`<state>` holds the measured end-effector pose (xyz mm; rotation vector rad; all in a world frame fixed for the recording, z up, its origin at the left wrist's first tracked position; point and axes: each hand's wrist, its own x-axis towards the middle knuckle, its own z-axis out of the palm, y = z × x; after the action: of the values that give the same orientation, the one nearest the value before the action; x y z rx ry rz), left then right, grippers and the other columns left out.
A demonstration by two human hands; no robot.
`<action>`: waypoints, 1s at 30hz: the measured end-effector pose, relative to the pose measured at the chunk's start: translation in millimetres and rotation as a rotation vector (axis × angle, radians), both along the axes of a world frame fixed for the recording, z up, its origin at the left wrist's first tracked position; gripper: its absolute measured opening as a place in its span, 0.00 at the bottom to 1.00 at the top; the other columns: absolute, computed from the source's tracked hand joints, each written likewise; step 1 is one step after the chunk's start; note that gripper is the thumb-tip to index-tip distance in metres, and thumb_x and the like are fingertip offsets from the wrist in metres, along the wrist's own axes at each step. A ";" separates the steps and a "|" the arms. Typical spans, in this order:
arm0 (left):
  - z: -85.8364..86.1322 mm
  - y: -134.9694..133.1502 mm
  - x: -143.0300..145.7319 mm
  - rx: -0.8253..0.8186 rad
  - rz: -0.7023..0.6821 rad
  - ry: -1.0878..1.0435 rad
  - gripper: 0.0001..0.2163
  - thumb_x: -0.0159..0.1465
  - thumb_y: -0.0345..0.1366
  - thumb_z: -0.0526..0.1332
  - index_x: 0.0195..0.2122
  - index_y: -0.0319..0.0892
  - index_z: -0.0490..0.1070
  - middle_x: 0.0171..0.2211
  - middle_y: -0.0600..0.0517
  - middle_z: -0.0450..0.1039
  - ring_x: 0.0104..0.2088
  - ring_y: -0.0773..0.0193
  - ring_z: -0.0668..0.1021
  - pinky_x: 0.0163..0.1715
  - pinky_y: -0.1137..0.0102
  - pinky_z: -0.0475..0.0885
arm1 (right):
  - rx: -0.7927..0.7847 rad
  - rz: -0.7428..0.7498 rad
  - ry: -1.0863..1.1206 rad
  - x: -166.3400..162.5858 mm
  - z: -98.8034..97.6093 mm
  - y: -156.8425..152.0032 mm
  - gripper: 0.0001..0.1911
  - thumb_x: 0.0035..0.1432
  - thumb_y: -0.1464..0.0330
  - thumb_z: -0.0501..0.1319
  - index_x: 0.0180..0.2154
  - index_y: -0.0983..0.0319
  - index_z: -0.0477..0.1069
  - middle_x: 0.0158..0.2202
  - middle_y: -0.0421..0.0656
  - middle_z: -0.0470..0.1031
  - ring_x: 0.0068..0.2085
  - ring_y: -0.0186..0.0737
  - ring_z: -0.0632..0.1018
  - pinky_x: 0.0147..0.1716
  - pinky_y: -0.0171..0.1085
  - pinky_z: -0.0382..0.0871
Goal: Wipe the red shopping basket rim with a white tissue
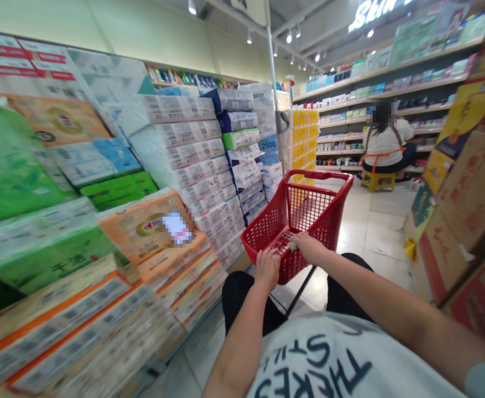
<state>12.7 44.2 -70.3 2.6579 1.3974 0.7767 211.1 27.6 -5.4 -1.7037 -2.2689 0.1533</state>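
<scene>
A red plastic shopping cart (314, 200) with perforated walls stands in front of me, over a thin black pole. My left hand (268, 267) rests with its fingers curled over the cart's near edge. To its right, my right hand (307, 247) grips the same edge, arm stretched across from the right. A small pale thing, too blurred to name, shows at the right hand's fingers. Inside the cart I see no goods, though part of its floor is hidden.
On the left, stacks of packaged tissues (199, 148) and orange tissue packs (151, 226) border the aisle. Cardboard boxes (470, 188) line the right. Ahead, a person (381, 141) sits on a yellow stool (378, 181) by stocked shelves. A metal post (274, 94) rises behind the cart.
</scene>
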 end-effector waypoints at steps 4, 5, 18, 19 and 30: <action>2.0 -0.5 4.9 0.001 -0.014 -0.005 0.17 0.71 0.36 0.43 0.53 0.46 0.68 0.55 0.51 0.70 0.60 0.62 0.64 0.64 0.55 0.51 | 0.009 -0.025 0.005 5.8 -1.8 -3.1 0.18 0.55 0.82 0.52 0.45 0.64 0.70 0.49 0.50 0.69 0.51 0.43 0.66 0.49 0.39 0.61; 1.9 -0.8 5.9 0.005 -0.021 -0.010 0.17 0.71 0.35 0.44 0.53 0.45 0.68 0.55 0.51 0.70 0.60 0.62 0.65 0.64 0.55 0.51 | 0.021 -0.032 0.010 7.6 -4.5 -3.9 0.19 0.55 0.82 0.51 0.45 0.63 0.69 0.49 0.50 0.69 0.52 0.43 0.66 0.49 0.39 0.61; 5.9 6.4 -6.3 -0.078 0.057 -0.048 0.17 0.70 0.34 0.43 0.51 0.40 0.68 0.53 0.48 0.71 0.61 0.61 0.63 0.65 0.56 0.49 | 0.198 -0.007 0.092 0.1 -24.4 -18.6 0.21 0.56 0.81 0.51 0.48 0.63 0.71 0.47 0.48 0.72 0.50 0.44 0.66 0.48 0.40 0.62; 7.2 7.1 -7.0 -0.092 0.066 -0.047 0.17 0.70 0.34 0.43 0.51 0.40 0.68 0.53 0.48 0.71 0.62 0.60 0.62 0.65 0.56 0.49 | 0.204 0.005 0.102 -0.8 -24.7 -18.9 0.20 0.57 0.81 0.51 0.47 0.63 0.71 0.47 0.48 0.72 0.50 0.44 0.66 0.48 0.40 0.62; 5.8 14.6 -12.2 -0.157 0.099 -0.117 0.18 0.70 0.36 0.42 0.51 0.37 0.69 0.55 0.45 0.69 0.63 0.59 0.60 0.64 0.57 0.52 | 0.254 0.078 0.135 0.9 -34.7 -10.7 0.21 0.58 0.80 0.51 0.50 0.64 0.70 0.47 0.47 0.72 0.51 0.43 0.66 0.52 0.40 0.61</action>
<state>0.5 58.8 -64.5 2.4023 1.5017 0.7820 211.9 16.9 -40.1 -1.4343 -2.1532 -0.0037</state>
